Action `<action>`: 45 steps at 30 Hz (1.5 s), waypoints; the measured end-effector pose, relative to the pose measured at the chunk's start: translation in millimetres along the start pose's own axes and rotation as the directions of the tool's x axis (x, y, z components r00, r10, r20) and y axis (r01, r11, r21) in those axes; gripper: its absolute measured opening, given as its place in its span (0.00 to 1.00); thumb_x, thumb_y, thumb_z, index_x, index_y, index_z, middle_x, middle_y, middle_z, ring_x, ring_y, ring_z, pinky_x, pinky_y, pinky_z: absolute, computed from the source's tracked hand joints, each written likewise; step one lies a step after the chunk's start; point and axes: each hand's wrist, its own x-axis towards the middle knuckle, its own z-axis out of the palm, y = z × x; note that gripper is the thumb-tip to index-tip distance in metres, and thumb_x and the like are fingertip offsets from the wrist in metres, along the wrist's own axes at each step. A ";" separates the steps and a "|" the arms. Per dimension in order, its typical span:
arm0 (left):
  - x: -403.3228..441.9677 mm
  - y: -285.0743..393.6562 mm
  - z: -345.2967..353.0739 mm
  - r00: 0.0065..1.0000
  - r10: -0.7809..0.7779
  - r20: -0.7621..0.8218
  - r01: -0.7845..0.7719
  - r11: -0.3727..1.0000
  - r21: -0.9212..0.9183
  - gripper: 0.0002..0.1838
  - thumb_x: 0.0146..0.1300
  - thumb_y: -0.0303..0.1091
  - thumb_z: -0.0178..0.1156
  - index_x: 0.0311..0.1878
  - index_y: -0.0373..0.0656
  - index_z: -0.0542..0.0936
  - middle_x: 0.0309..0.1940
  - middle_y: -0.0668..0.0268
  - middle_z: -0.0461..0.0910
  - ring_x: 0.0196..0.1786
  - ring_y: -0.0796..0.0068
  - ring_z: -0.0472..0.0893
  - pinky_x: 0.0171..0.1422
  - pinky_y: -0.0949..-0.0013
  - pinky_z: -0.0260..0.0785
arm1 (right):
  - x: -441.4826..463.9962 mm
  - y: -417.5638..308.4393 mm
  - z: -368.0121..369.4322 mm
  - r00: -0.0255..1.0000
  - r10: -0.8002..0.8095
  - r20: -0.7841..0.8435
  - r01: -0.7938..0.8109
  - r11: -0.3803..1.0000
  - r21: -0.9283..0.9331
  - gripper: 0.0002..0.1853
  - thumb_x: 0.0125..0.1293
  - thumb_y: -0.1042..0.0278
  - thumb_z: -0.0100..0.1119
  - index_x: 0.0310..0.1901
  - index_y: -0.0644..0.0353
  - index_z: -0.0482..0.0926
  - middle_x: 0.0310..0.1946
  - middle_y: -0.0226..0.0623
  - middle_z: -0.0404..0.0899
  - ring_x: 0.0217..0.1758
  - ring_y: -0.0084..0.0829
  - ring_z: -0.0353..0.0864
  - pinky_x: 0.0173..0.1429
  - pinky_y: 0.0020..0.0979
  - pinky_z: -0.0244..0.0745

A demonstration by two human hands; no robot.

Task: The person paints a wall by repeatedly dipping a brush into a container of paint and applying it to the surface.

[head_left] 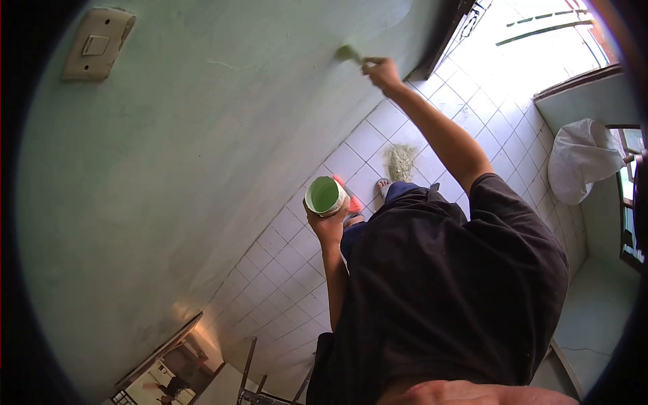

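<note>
My left hand [328,226] is wrapped round a white tub [310,201] of light green paint [325,194], held at waist height close to the wall. Stretched out ahead, my right hand [383,74] grips a paintbrush [348,53] by its handle. The brush's green tip is at the pale green wall [169,148]; it is slightly blurred, and I cannot tell whether it touches. Below the tub, a red-orange object [354,204] shows partly beside my foot; its kind is unclear.
A light switch [96,45] sits on the wall. A heap of pale debris [401,162] lies on the white tiled floor [290,256] by my feet. At right hangs a white sack [582,162] near a window. A dark metal frame [263,395] stands at the bottom, and a bright doorway opens ahead.
</note>
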 end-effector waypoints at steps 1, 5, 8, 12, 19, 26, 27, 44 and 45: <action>-2.8 1.0 -1.5 1.000 0.000 -0.007 0.000 1.000 0.010 0.41 0.46 0.34 0.87 0.63 0.37 0.77 0.57 0.59 0.82 0.57 0.63 0.84 0.66 0.60 0.77 | 10.8 3.7 -8.2 0.992 0.066 -0.107 -0.057 0.995 0.087 0.20 0.66 0.74 0.70 0.61 0.62 0.87 0.31 0.34 0.88 0.21 0.16 0.74 0.24 0.24 0.70; -9.2 -8.7 -5.6 1.000 -0.027 -0.011 0.027 0.998 0.052 0.41 0.47 0.29 0.86 0.65 0.36 0.75 0.58 0.62 0.81 0.59 0.67 0.82 0.68 0.61 0.75 | 10.4 15.3 37.8 0.944 -0.014 -0.328 0.026 0.999 0.032 0.18 0.66 0.72 0.69 0.58 0.61 0.89 0.27 0.35 0.86 0.23 0.20 0.75 0.27 0.30 0.72; -5.2 -6.4 0.4 0.999 -0.050 -0.010 0.050 0.998 0.023 0.40 0.47 0.33 0.87 0.63 0.36 0.76 0.57 0.60 0.82 0.58 0.65 0.84 0.66 0.60 0.77 | -36.7 40.3 136.8 0.959 -0.088 -0.270 0.056 0.991 -0.122 0.18 0.67 0.70 0.65 0.57 0.63 0.89 0.24 0.39 0.84 0.24 0.25 0.76 0.29 0.35 0.73; 3.1 -5.7 6.7 0.998 -0.050 0.037 0.050 0.999 -0.005 0.40 0.47 0.32 0.87 0.63 0.37 0.76 0.57 0.60 0.82 0.57 0.66 0.83 0.66 0.61 0.77 | -122.4 -4.3 124.0 0.947 -0.079 0.310 0.101 0.993 -0.055 0.19 0.66 0.68 0.68 0.58 0.62 0.89 0.26 0.36 0.86 0.23 0.25 0.78 0.29 0.32 0.75; 9.3 4.6 7.7 0.998 -0.005 0.069 0.007 1.000 -0.021 0.40 0.47 0.32 0.87 0.63 0.36 0.76 0.57 0.61 0.82 0.58 0.67 0.83 0.67 0.62 0.76 | -36.6 -44.7 20.6 0.988 0.068 0.138 -0.088 0.985 0.146 0.19 0.63 0.77 0.67 0.56 0.64 0.89 0.28 0.37 0.87 0.19 0.20 0.74 0.22 0.26 0.69; -2.0 -12.9 0.5 0.999 -0.035 0.026 0.035 0.999 -0.006 0.43 0.46 0.33 0.87 0.65 0.38 0.75 0.59 0.62 0.80 0.59 0.68 0.81 0.68 0.62 0.75 | -42.2 -14.5 102.7 0.948 -0.173 -0.266 0.135 0.978 -0.157 0.18 0.63 0.74 0.69 0.56 0.67 0.88 0.25 0.37 0.83 0.26 0.24 0.75 0.31 0.35 0.73; -1.8 -11.8 0.4 0.999 -0.034 0.035 0.034 0.999 -0.004 0.43 0.46 0.33 0.87 0.65 0.38 0.75 0.59 0.62 0.80 0.59 0.68 0.81 0.68 0.62 0.75 | -72.8 -16.1 130.8 0.970 -0.147 -0.192 0.138 0.989 -0.060 0.18 0.63 0.72 0.68 0.55 0.66 0.89 0.24 0.40 0.83 0.26 0.25 0.74 0.33 0.38 0.74; -15.8 -7.9 -8.0 0.993 -0.109 -0.050 0.108 0.994 -0.020 0.44 0.46 0.33 0.87 0.66 0.36 0.74 0.59 0.60 0.80 0.60 0.66 0.82 0.69 0.60 0.75 | -25.8 -60.3 40.5 0.929 -0.070 -0.365 0.182 0.941 0.284 0.15 0.69 0.78 0.63 0.56 0.70 0.86 0.25 0.33 0.81 0.21 0.20 0.73 0.21 0.28 0.66; -15.2 -9.3 -8.7 0.993 -0.107 -0.045 0.106 0.994 -0.019 0.44 0.46 0.33 0.87 0.66 0.36 0.74 0.59 0.60 0.80 0.60 0.66 0.82 0.69 0.60 0.75 | -29.3 -46.0 77.8 0.946 -0.130 -0.298 0.178 0.974 0.141 0.12 0.69 0.75 0.64 0.50 0.70 0.88 0.22 0.34 0.80 0.21 0.21 0.73 0.23 0.32 0.67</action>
